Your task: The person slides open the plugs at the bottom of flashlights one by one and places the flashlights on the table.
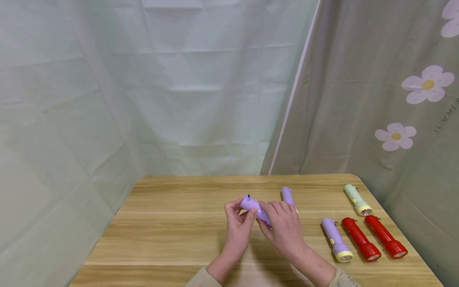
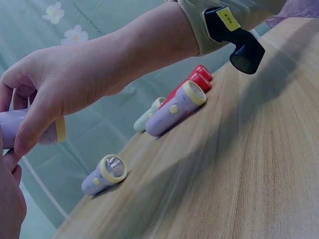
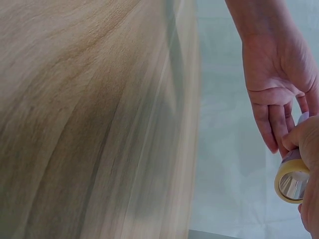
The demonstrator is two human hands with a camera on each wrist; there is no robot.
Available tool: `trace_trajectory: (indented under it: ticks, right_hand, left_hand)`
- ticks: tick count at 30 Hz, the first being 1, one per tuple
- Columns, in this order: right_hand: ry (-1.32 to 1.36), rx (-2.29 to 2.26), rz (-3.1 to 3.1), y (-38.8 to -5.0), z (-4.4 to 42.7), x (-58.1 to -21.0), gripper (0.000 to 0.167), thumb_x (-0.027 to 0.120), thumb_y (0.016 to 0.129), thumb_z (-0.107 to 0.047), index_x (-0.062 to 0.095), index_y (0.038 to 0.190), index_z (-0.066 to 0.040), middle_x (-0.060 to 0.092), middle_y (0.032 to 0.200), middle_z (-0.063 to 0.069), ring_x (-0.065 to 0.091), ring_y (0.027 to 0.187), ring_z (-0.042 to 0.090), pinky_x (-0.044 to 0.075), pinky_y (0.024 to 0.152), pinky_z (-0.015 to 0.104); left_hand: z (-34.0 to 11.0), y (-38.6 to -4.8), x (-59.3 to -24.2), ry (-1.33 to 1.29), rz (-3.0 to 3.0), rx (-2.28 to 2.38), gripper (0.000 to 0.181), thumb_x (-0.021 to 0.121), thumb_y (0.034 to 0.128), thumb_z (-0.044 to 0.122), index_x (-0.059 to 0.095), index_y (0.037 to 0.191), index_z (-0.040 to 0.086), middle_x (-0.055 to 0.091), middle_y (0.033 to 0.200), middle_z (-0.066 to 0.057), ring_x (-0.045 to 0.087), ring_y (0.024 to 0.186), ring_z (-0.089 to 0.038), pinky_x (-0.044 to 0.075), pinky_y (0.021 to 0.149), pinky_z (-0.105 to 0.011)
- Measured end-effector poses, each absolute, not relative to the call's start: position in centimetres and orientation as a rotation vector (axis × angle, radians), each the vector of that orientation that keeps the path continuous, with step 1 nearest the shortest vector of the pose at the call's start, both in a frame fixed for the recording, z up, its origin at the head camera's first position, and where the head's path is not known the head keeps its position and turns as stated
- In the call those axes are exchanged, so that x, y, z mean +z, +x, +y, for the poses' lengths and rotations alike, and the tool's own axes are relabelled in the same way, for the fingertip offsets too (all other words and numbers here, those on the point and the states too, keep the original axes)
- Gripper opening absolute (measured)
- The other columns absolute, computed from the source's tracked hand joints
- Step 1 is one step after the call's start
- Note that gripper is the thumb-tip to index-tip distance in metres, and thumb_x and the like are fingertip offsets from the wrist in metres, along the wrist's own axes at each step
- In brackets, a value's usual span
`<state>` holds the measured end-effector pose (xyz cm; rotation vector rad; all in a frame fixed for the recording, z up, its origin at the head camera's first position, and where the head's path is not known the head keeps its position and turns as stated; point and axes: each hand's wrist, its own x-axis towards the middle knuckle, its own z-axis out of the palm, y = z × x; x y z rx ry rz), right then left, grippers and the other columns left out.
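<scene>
Above the middle of the table, both hands hold a purple flashlight [image 1: 253, 206] with a yellow-rimmed head. My left hand [image 1: 237, 232] pinches it near the tail end, thumb along its side. The right hand [image 1: 285, 228] grips it toward the head, hiding that end in the head view. From the right wrist, the flashlight's lens and yellow rim [image 3: 280, 180] show below the right hand's fingers [image 3: 302, 137]. A second purple flashlight [image 1: 287, 194] lies on the table just behind the right hand, partly covered by it.
On the right of the wooden table [image 1: 161, 239] lie a third purple flashlight [image 1: 332, 235], two red flashlights [image 1: 356, 234] and a mint green flashlight [image 1: 355, 197]. Curtains [image 1: 201, 99] hang behind the table and at its sides.
</scene>
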<state>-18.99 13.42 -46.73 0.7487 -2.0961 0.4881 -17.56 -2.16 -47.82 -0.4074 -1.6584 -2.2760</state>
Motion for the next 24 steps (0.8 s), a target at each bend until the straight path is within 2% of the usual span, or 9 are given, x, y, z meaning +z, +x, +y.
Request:
trace_trajectory:
  ticks: [24]
  right_hand:
    - [0.754,0.49,-2.108,-18.87,13.35,-46.83,0.049,0.087,0.077,-0.02,0.07,0.121,-0.009,0.068,0.098,0.003,0.061,0.089,0.026,0.047,0.075,0.046]
  left_hand:
    - [-2.31,-17.46,-47.79,-0.417,-1.683,-2.27,0.047,0.062,0.1012,0.002,0.029,0.135,0.0,0.052,0.13,-0.023,0.065,0.107,-0.031,0.056,0.086,-0.028]
